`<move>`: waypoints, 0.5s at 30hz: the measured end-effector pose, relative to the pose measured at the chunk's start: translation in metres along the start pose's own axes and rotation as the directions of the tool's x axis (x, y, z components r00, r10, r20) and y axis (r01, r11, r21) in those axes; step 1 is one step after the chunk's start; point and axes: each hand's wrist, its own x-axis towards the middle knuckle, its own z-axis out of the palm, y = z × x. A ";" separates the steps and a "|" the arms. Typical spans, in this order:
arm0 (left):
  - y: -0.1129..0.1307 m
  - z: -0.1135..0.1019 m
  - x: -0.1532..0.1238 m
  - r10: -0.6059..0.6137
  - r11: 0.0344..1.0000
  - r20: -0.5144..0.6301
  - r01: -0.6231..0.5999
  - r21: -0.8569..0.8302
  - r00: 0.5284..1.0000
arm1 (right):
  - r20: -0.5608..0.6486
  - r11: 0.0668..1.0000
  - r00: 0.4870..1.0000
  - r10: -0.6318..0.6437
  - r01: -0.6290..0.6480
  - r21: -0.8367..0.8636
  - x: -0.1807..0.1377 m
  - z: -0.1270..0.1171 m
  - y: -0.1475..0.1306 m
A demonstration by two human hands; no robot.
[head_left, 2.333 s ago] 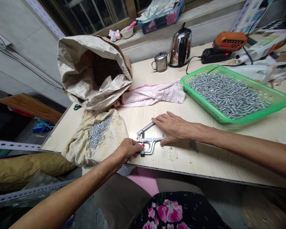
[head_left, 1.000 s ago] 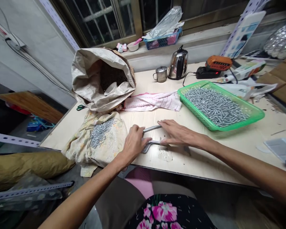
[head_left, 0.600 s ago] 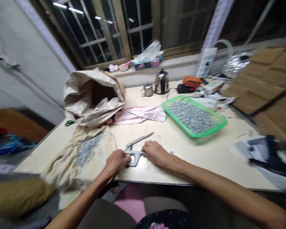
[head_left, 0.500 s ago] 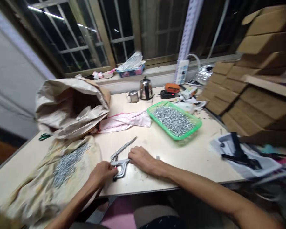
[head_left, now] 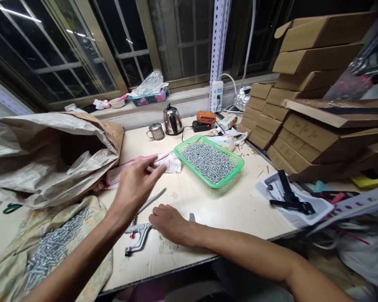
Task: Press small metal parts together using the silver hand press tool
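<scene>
A metal plier-like press tool (head_left: 138, 233) lies on the pale wooden table (head_left: 208, 201), its upper handle angled up to the right. My right hand (head_left: 167, 222) rests on the tool's lower handle, fingers curled over it. My left hand (head_left: 135, 184) is lifted above the table, fingers spread and pointing right toward a green basket (head_left: 229, 178) full of small silver metal pieces. Nothing shows in the left hand.
A large paper sack (head_left: 44, 155) lies open at the left, over a cloth (head_left: 56, 247) with several silver pieces. A pink towel (head_left: 170, 164), a kettle (head_left: 171, 119), a metal mug (head_left: 157, 131), stacked cardboard boxes (head_left: 302, 92) and black parts on a sheet (head_left: 290, 197) are around.
My left hand has left the tool's jaw and risen up, opening toward the right. The view has swung up and right, showing the boxes. My right hand stays on the tool.
</scene>
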 end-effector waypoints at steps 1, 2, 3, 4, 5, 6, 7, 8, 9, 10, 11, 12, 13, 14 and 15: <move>0.018 -0.001 0.007 0.095 0.993 -0.075 -0.099 -0.063 0.993 | -0.005 1.000 1.000 0.000 0.000 -0.007 0.000 0.001 0.000; 0.031 -0.002 0.011 0.175 0.977 -0.136 -0.189 -0.095 0.975 | -0.004 1.000 1.000 0.006 -0.006 -0.010 0.001 0.001 0.000; 0.037 -0.004 0.012 0.240 0.962 -0.165 -0.257 -0.095 0.957 | 0.008 1.000 1.000 0.016 -0.016 -0.007 0.001 0.000 -0.002; 0.035 -0.007 0.012 0.281 0.952 -0.177 -0.298 -0.072 0.943 | 0.026 1.000 0.999 0.028 -0.029 0.004 0.000 -0.001 -0.004; 0.026 -0.010 0.010 0.299 0.951 -0.170 -0.308 -0.030 0.939 | 0.056 0.998 0.997 0.059 -0.059 0.013 -0.001 -0.003 -0.006; 0.010 -0.015 0.007 0.287 0.958 -0.161 -0.287 0.025 0.944 | 0.072 0.997 0.995 0.069 -0.071 0.029 -0.002 -0.005 -0.008; -0.013 -0.023 0.002 0.249 0.967 -0.158 -0.237 0.089 0.956 | 0.074 0.997 0.996 0.052 -0.056 0.061 -0.004 -0.006 -0.009; -0.042 -0.032 -0.005 0.189 0.974 -0.166 -0.163 0.159 0.968 | 0.062 0.995 0.997 0.043 -0.049 0.086 -0.005 -0.006 -0.008; -0.073 -0.044 -0.014 0.114 0.971 -0.191 -0.069 0.230 0.975 | 0.027 0.995 0.998 0.051 -0.053 0.079 -0.006 -0.004 -0.007; -0.105 -0.057 -0.026 0.031 0.954 -0.208 0.033 0.299 0.978 | 0.007 0.997 1.000 0.023 -0.023 0.073 -0.007 -0.002 -0.006; -0.136 -0.070 -0.040 -0.059 0.919 -0.235 0.145 0.367 0.970 | -0.010 0.997 1.000 -0.003 0.003 0.071 -0.008 0.001 -0.004; -0.164 -0.081 -0.055 -0.157 0.869 -0.245 0.252 0.425 0.957 | -0.028 0.997 0.999 -0.016 0.018 0.071 -0.010 0.003 -0.003; -0.190 -0.090 -0.070 -0.257 0.820 -0.221 0.334 0.464 0.941 | -0.040 0.996 0.999 -0.031 0.034 0.077 -0.011 0.005 -0.002; -0.211 -0.095 -0.086 -0.341 0.778 -0.199 0.394 0.489 0.919 | -0.048 0.995 0.998 -0.038 0.042 0.091 -0.013 0.006 -0.002; -0.229 -0.097 -0.100 -0.404 0.748 -0.166 0.429 0.507 0.900 | -0.052 0.993 0.998 -0.042 0.048 0.109 -0.014 0.006 -0.002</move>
